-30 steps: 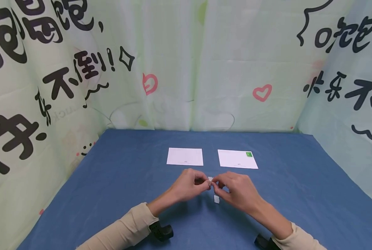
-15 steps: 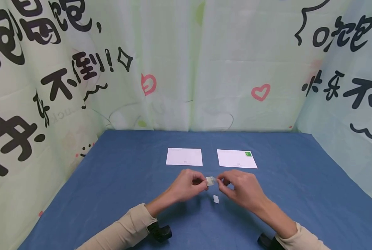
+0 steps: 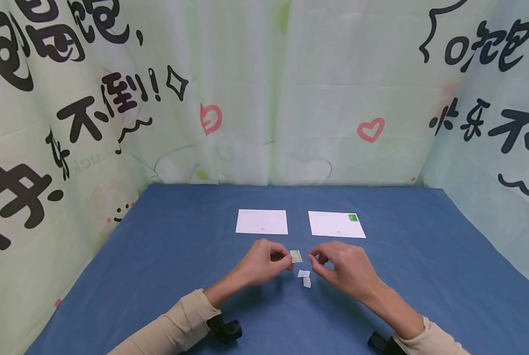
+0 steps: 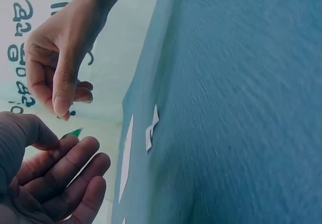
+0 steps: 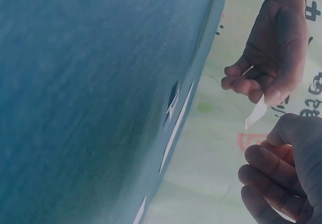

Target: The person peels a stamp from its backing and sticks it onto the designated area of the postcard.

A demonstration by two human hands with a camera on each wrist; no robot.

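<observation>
My left hand pinches a small stamp between thumb and index finger, just above the table. Its pale back faces the head camera, while a green corner of the stamp shows in the left wrist view. Across a small gap, my right hand hovers with bent fingers and nothing visible in them, thumb and index tips close together. Below the gap lie two white paper scraps, touching or overlapping. Seen from the right wrist, the stamp sticks out from the left fingertips.
Two flat white envelope-like sheets lie side by side farther back. The left sheet is plain but for small print; the right sheet bears a green stamp in its upper right corner. Printed curtains surround the blue table.
My right hand has drawn away to the right from the stamp, pulling off a whitish piece. That piece has dropped beside the first scrap. The left hand keeps its pinch, shifted slightly left.
</observation>
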